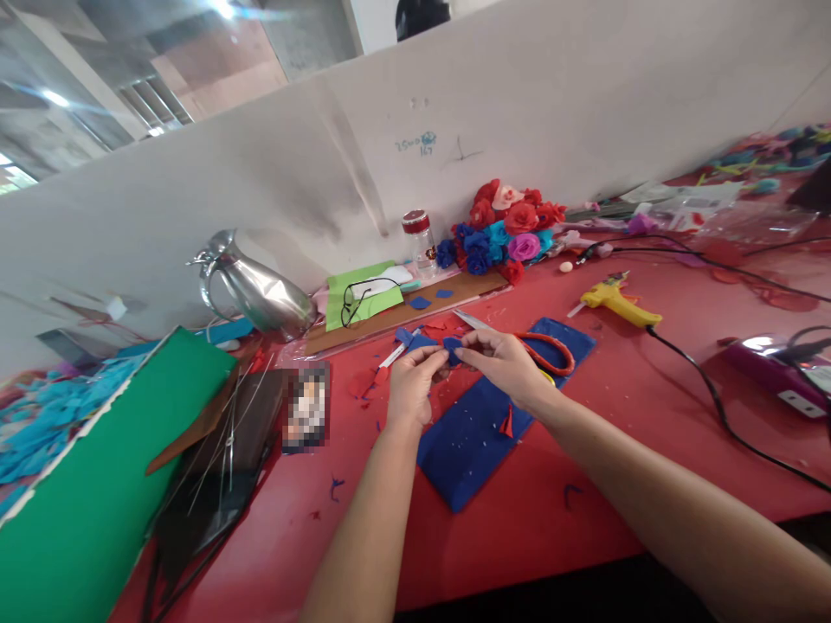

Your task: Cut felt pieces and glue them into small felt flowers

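A small blue petal-like piece is pinched between my two hands above the red table. My left hand grips its left side with thumb and forefinger. On the other side, the fingers of my right hand are closed on the same piece. Beneath my hands lies a folded dark blue sheet, dotted with tiny scraps. Scissors with orange-red handles rest by my right hand, their blade pointing up and left. Blue and red cut scraps lie just beyond my fingers.
A yellow glue gun with a black cord lies to the right. Behind stand a bunch of paper flowers, a red-lidded jar and a steel jug. Glasses rest on green paper. A green board fills the left.
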Demonstrator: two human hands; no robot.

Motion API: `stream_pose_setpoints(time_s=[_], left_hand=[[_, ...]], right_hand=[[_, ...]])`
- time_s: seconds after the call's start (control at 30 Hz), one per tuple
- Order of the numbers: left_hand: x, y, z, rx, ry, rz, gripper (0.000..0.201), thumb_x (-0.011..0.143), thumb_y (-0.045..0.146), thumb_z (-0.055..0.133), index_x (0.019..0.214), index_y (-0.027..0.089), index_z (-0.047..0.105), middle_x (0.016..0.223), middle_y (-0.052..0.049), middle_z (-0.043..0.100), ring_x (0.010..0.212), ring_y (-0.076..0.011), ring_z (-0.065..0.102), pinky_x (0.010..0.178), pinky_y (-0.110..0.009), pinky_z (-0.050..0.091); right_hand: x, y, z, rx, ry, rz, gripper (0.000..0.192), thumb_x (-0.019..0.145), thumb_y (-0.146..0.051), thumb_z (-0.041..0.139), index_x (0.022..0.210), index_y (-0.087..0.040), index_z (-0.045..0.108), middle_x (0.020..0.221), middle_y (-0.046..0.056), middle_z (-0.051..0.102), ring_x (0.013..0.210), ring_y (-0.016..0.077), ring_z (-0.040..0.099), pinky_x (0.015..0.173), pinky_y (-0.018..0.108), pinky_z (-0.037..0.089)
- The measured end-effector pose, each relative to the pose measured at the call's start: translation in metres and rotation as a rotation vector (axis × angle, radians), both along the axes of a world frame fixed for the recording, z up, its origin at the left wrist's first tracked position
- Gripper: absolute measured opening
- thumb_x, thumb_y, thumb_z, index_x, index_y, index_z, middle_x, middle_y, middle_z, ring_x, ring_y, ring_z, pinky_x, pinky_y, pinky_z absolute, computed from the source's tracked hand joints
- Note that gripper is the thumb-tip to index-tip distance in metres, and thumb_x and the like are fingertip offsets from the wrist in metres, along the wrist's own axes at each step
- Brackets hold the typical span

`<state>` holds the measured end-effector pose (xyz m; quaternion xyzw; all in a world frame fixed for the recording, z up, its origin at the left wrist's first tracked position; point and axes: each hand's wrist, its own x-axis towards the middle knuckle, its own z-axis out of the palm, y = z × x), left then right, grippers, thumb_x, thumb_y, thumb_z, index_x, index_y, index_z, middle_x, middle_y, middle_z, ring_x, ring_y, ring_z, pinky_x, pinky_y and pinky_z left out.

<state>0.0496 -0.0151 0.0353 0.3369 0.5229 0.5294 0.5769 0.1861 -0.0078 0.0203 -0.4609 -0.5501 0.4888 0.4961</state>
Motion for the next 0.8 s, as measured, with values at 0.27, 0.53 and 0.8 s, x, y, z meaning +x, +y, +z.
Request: stream_pose_setpoints(time_s=[0.27, 0.53, 0.8], left_hand=[[-0.0029, 0.0000, 0.0037, -0.103, -0.218, -0.070, 0.016, 0.052, 0.018, 0.075, 0.064, 0.015, 0.064, 0.060, 0.003, 0.062, 0.056, -0.0075, 0.056, 0.058, -0.020, 0.046], [-0.0059, 0.0020, 0.0041, -0.074, -0.236, -0.043, 0.014, 0.053, 0.017, 0.073, 0.063, 0.015, 0.063, 0.056, 0.003, 0.061, 0.054, -0.0070, 0.056, 0.055, -0.018, 0.043], [-0.0052, 0.0009, 0.0030, -0.044, -0.198, -0.043, 0.014, 0.053, 0.017, 0.072, 0.064, 0.014, 0.062, 0.060, 0.001, 0.064, 0.054, -0.0069, 0.056, 0.056, -0.019, 0.042]], right_hand=[[0.0016, 0.0029, -0.0004, -0.310, 0.402, 0.205, 0.031, 0.060, -0.044, 0.077, 0.067, -0.019, 0.060, 0.064, -0.002, 0.058, 0.057, 0.0094, 0.051, 0.057, 0.023, 0.042], [0.0046, 0.0039, 0.0042, -0.333, 0.475, 0.137, 0.031, 0.058, -0.039, 0.078, 0.068, -0.020, 0.057, 0.062, -0.004, 0.053, 0.053, 0.0079, 0.049, 0.053, 0.021, 0.040], [0.0090, 0.0063, 0.0038, -0.228, 0.445, 0.066, 0.033, 0.059, -0.042, 0.075, 0.066, -0.021, 0.050, 0.060, -0.006, 0.046, 0.051, 0.0079, 0.043, 0.052, 0.023, 0.037]])
